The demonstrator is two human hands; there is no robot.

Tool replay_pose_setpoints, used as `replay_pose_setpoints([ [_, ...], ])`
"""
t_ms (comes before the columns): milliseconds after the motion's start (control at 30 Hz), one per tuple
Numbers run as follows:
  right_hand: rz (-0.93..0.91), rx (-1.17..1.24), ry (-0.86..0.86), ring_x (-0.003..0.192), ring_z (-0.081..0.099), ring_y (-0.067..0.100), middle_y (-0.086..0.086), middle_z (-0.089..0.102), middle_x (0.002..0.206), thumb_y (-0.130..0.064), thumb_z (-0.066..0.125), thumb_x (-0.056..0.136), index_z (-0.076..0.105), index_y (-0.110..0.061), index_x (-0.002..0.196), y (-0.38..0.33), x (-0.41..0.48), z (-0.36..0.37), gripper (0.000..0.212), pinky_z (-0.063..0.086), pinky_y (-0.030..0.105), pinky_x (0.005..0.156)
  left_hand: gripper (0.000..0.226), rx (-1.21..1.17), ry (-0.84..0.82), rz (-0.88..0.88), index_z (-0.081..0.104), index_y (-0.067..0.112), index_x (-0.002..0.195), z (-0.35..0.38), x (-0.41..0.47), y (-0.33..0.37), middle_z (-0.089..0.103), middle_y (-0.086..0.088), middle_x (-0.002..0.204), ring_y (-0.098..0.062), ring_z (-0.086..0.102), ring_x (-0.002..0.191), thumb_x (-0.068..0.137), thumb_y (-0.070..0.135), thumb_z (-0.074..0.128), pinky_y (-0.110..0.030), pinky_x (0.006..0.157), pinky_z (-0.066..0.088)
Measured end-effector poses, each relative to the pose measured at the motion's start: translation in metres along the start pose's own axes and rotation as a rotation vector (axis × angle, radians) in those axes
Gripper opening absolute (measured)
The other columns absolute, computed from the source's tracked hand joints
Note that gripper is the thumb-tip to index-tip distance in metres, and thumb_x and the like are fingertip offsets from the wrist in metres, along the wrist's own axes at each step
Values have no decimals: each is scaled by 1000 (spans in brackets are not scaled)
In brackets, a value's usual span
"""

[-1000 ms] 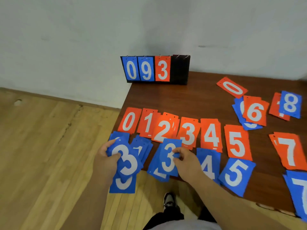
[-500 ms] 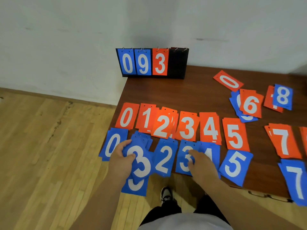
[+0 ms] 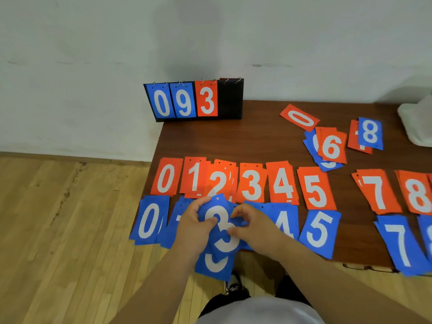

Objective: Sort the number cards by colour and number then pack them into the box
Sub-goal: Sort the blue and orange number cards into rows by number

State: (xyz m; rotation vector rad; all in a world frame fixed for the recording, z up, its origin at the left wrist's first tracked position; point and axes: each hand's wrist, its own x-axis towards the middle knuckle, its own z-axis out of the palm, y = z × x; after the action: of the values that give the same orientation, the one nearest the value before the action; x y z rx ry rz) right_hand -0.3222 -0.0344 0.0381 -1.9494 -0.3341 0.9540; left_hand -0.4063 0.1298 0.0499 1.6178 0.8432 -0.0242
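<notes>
a person stands at the near edge of a brown wooden surface [image 3: 257, 141], seen from above. the left hand [image 3: 191, 228] grips a small fan of blue 3 cards [image 3: 223, 244], thumb across the face, and the right hand's [image 3: 254, 226] fingers pinch the same fan at its right side. the fan hangs over the near edge, partly above the floor. sorting looks more than half done. a red row [image 3: 251, 183] runs parallel to the near edge showing 0, 1, 2, 3, 4, 5, then a gap, then 7 and 8. a blue row [image 3: 319, 229] lies just in front of it, with 0, 4, 5 and 7 readable and the piles between hidden by the hands. near the far right, loose cards remain unsorted: a red 0 [image 3: 300, 118], a red 6 [image 3: 332, 147] lying on blue cards, and a blue 8 [image 3: 370, 133] lying on red ones. three cards hang on a black flip stand [image 3: 230, 99] at the far left corner. no box is in view, so packing appears not yet begun. the blue row overhangs the near edge and could slip off. bare room lies mid-surface, between the red row and the stand.
</notes>
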Motion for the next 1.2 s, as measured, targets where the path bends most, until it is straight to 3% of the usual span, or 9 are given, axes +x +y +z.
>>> replay_pose_setpoints([
  [167, -11, 104, 204, 98, 63, 10, -14, 64, 106, -20, 75, 91, 61, -31, 97, 8, 5, -7, 19, 60, 25, 75, 66, -86, -151, -20, 48, 53, 134, 4, 4, 8, 76, 7, 103, -12, 74, 92, 95, 3, 66, -38, 74, 64],
  [400, 88, 146, 366, 100, 64, 11, -13, 63, 111, -22, 74, 92, 63, -33, 101, 25, 11, -17, 18, 57, 19, 65, 51, -50, -202, -96, 60, 36, 129, 6, 3, -10, 72, -5, 112, -15, 75, 92, 94, 0, 68, -29, 68, 62],
  [567, 203, 180, 590, 92, 61, 10, -14, 63, 102, -28, 71, 95, 65, -30, 105, 45, 12, -36, 12, 57, 25, 61, 39, 1, -20, -93, 67, 34, 112, -10, 2, -24, 69, 5, 114, -9, 71, 92, 96, -1, 62, -20, 64, 59],
  [733, 155, -167, 479, 83, 60, 8, -9, 63, 97, -24, 70, 95, 63, -27, 104, 82, 3, -16, 12, 47, 14, 63, 32, 3, 117, -110, 67, 27, 119, -24, 4, -37, 68, 6, 114, -12, 71, 94, 97, 3, 63, -22, 60, 60],
  [833, 155, -422, 406, 82, 58, 13, -4, 53, 105, -27, 65, 97, 65, -25, 105, 101, 5, -3, 8, 54, 21, 72, 30, 50, 116, -98, 63, 31, 114, -20, 0, -38, 63, 12, 109, -8, 68, 90, 98, 6, 63, -20, 58, 58],
  [933, 137, -610, 408, 92, 52, 14, -4, 44, 104, -35, 64, 96, 68, -29, 109, 104, 9, -2, 15, 55, 27, 81, 35, 118, 99, -77, 59, 40, 104, -9, 0, -40, 63, 11, 107, -10, 66, 95, 98, 6, 64, -28, 70, 62],
  [1000, 144, -605, 377, 97, 50, 13, -5, 42, 107, -41, 66, 95, 68, -32, 113, 102, 10, -5, 20, 53, 25, 83, 36, 158, 78, -45, 58, 42, 103, 2, 2, -41, 65, 10, 106, -11, 66, 98, 97, 7, 65, -32, 75, 63],
  [1100, 175, -507, 334, 107, 53, 15, -4, 48, 117, -45, 66, 94, 67, -34, 120, 96, 6, -17, 28, 54, 24, 86, 35, 161, 24, 5, 58, 42, 107, 25, 8, -38, 67, 13, 110, -7, 66, 99, 98, 8, 63, -24, 70, 62],
  [1200, 211, -434, 371, 110, 56, 14, -6, 51, 124, -43, 67, 94, 66, -33, 118, 93, -3, -36, 26, 56, 23, 82, 32, 220, -36, 51, 62, 34, 118, 52, 19, -39, 66, 9, 118, -8, 66, 103, 99, 9, 60, -26, 73, 63],
])
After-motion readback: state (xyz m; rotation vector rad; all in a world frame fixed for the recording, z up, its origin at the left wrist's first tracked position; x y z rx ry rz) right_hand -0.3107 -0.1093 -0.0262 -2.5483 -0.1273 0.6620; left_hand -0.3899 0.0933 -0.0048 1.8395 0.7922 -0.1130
